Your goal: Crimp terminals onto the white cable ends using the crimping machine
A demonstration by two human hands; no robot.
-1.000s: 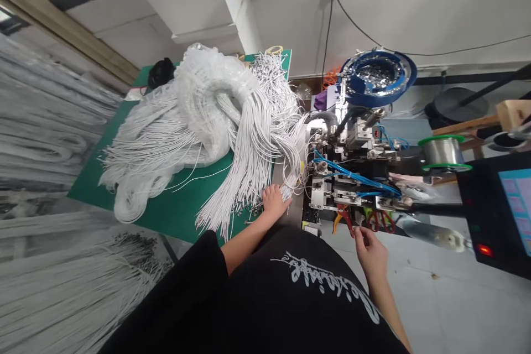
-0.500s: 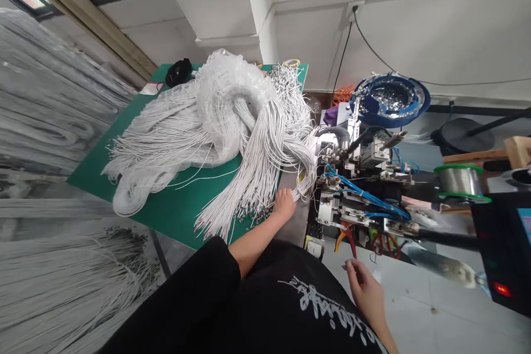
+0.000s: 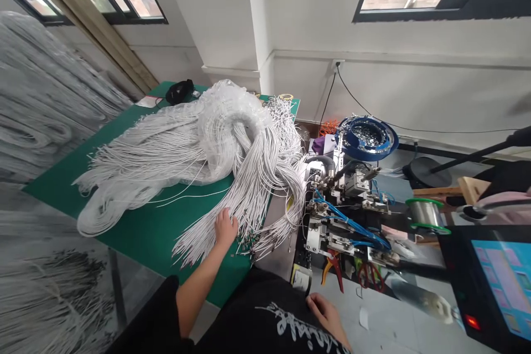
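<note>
My left hand lies on the lower part of a fanned bundle of thin white cables. Its fingers reach forward over the strands, and no single cable stands out in its grasp. Several cable ends beneath and beside it show small dark tips. Low in the view, close to my black shirt, my right hand has its thumb and fingers drawn together; whatever they may hold is too small to make out. Another cable bundle hangs over a grey ledge beside the machine.
Plastic-wrapped cables cover much of the green table. On the right are a blue feeder bowl, a wire spool, a lit screen and orange-red pliers. More cable bundles fill the left side.
My left hand has moved left, from the dark-tipped ends near the ledge onto the fanned cables. More cables now hang over the ledge. The camera has tilted up, bringing another window into view.
</note>
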